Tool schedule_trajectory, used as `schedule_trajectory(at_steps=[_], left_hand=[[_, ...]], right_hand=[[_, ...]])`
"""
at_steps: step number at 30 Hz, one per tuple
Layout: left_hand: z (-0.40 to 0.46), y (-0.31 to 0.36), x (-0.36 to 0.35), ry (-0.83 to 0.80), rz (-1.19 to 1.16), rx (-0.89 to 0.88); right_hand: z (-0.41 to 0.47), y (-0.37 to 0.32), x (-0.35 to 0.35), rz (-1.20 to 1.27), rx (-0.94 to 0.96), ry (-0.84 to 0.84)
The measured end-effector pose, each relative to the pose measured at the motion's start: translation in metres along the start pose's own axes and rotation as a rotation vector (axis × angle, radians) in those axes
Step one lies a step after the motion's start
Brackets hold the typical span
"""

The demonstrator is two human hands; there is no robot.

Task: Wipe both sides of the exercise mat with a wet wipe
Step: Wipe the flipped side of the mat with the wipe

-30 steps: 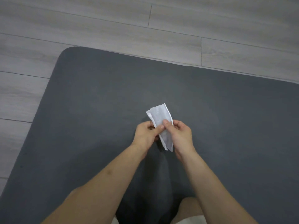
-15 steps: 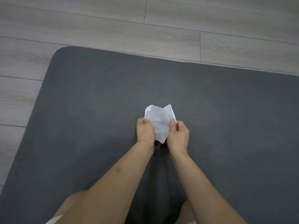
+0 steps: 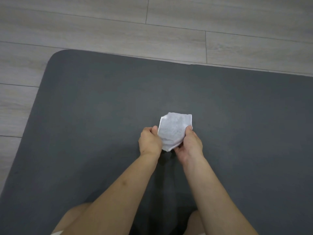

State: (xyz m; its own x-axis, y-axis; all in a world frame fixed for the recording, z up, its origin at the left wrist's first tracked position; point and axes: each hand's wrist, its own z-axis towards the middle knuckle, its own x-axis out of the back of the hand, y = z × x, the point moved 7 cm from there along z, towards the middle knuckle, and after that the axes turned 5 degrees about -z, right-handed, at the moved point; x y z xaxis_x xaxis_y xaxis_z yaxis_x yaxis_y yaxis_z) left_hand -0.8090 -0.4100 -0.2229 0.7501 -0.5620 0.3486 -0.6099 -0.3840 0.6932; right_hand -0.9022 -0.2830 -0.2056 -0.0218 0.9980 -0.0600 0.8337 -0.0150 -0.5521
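A dark grey exercise mat (image 3: 94,116) lies flat on the floor and fills most of the view, with a rounded corner at the far left. Above its middle I hold a white wet wipe (image 3: 173,129), spread partly open between both hands. My left hand (image 3: 149,142) pinches the wipe's left edge. My right hand (image 3: 190,144) grips its right and lower edge. The wipe's lower corner hangs between my wrists.
Light grey wood-look floor planks (image 3: 152,28) run beyond the mat's far edge and along its left side. My bare knees (image 3: 74,216) show at the bottom of the view, on the mat.
The wipe was a narrow folded strip; both hands have pulled it apart sideways, and it now spreads wider between them. The hands have moved slightly apart.
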Motion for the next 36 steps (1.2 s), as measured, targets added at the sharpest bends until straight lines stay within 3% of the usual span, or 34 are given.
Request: schedule_trajectory(at_steps=[5,9,11,14,17,22,26,28,31,33,36], left_hand=[[-0.014,0.005,-0.015,-0.188,-0.394,0.245],[-0.026,0.018,-0.022,-0.412,-0.34,0.238],[-0.019,0.018,-0.017,-0.343,-0.309,0.159],[-0.001,0.014,-0.002,-0.077,-0.314,0.061],[0.004,0.022,0.008,0.063,-0.162,-0.032],[-0.001,0.047,0.0,0.104,0.14,-0.226],[0.0,0.039,-0.015,0.065,0.312,-0.27],[-0.002,0.037,-0.016,0.065,0.347,-0.282],[-0.003,0.036,-0.018,0.056,0.365,-0.28],[-0.003,0.037,-0.017,0.058,0.383,-0.276],[-0.003,0.038,-0.014,0.043,0.374,-0.278]], right_hand=[[0.009,-0.014,0.01,-0.204,0.227,0.138],[0.004,-0.029,0.011,-0.324,0.406,0.184],[0.006,-0.036,0.013,-0.388,0.462,0.209],[0.007,-0.05,0.015,-0.642,0.587,0.243],[0.011,-0.063,0.018,-0.772,0.673,0.273],[0.029,-0.08,0.018,-0.964,0.725,0.296],[0.041,-0.085,0.024,-1.263,0.639,0.36],[0.033,-0.091,0.022,-1.244,0.771,0.406],[0.002,-0.086,-0.007,-0.975,1.104,0.333],[-0.015,-0.071,-0.035,-0.875,1.193,0.23],[-0.023,-0.058,-0.058,-0.91,1.302,0.223]])
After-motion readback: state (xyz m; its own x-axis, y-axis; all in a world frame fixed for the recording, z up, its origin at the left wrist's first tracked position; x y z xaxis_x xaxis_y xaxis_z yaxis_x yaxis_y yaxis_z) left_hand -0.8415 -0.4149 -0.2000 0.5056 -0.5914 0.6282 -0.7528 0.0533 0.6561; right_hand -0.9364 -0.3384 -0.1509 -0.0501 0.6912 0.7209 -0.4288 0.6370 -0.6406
